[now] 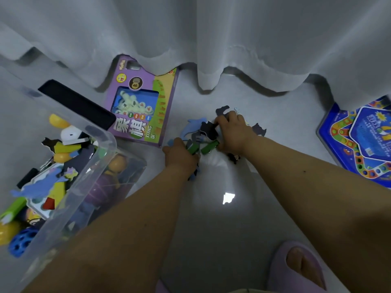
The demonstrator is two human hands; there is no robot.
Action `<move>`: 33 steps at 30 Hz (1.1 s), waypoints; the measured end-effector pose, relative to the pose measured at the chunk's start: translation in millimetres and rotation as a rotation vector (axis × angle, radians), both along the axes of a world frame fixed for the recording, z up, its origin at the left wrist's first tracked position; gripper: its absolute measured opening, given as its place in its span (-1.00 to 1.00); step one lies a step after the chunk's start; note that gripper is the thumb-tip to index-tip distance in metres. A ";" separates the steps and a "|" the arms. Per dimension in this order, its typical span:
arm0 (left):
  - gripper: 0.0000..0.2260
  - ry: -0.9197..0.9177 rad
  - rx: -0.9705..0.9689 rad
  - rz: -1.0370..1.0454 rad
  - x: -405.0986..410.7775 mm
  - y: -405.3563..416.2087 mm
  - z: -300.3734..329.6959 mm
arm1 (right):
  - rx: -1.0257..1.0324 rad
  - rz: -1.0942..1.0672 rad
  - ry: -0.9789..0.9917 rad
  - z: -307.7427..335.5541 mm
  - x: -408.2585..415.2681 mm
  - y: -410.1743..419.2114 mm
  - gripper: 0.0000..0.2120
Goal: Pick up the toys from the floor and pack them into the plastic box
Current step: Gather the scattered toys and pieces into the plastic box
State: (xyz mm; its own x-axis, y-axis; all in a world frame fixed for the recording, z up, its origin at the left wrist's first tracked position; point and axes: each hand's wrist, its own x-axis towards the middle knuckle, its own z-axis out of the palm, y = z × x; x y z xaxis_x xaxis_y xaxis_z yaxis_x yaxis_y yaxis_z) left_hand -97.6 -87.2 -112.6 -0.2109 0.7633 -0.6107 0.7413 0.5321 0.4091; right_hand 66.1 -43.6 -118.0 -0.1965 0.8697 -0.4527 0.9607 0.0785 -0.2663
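Foam toy pieces [208, 132] gathered from the floor [211, 218].
A green block [193, 148] is gripped by the left hand [179, 154]; dark cutouts are pinched by the right hand [231, 129] beside the plastic box [84, 182].

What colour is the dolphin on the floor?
Light blue dolphin, seen in the head view.

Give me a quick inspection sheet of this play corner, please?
Surface: grey floor, glossy, one light reflection.
Job's things: pile of flat animal cut-outs and green blocks on the floor; clear plastic box at left, partly filled with toys.
Clutter: purple xiangqi game box; blue board game at right.
Hands: left hand grips a green block; right hand grips dark cut-outs.
Cables: nothing seen.
Surroundings: white curtain behind; purple slipper below.
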 end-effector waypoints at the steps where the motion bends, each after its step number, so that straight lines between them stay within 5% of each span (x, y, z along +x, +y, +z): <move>1: -0.62 -0.007 0.005 -0.002 -1.1 0.3 -0.3 | -0.003 0.009 -0.004 0.6 -0.1 0.8 -0.32; 12: -0.78 -0.027 -0.029 -0.028 -15.6 7.8 0.6 | 0.035 -0.076 0.063 4.8 1.2 8.0 -0.40; 15: -0.96 -0.190 0.011 0.092 -17.6 10.4 4.8 | 0.072 -0.073 0.064 4.3 3.5 8.0 -0.46; 17: -0.91 -0.387 -0.025 0.274 -15.7 13.2 11.8 | 0.073 -0.103 0.119 4.4 4.1 7.8 -0.51; 19: -0.99 -0.647 -0.111 0.463 -11.5 12.0 24.2 | 0.060 -0.230 0.263 6.7 6.2 9.7 -0.61; 23: -0.83 -0.936 -0.169 0.636 -5.1 7.6 39.9 | -0.046 -0.605 0.564 17.6 13.3 10.8 -0.67; 27: -0.79 -1.070 -0.169 0.628 -2.0 5.6 64.1 | -0.310 -1.016 1.200 47.5 4.4 6.6 -0.72; 33: -0.69 -1.207 -0.050 0.548 -8.8 2.6 133.5 | -0.509 -0.981 1.846 113.4 -31.6 4.7 -0.69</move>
State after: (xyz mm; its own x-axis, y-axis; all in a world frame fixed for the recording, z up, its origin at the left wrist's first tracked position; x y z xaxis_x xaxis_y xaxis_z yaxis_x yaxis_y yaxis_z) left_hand -106.4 -84.6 20.9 0.2089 0.7256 -0.6556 -0.3856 0.6772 0.6267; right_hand 34.5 -38.8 -4.6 -0.2513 0.8357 -0.4883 -0.6743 -0.5131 -0.5311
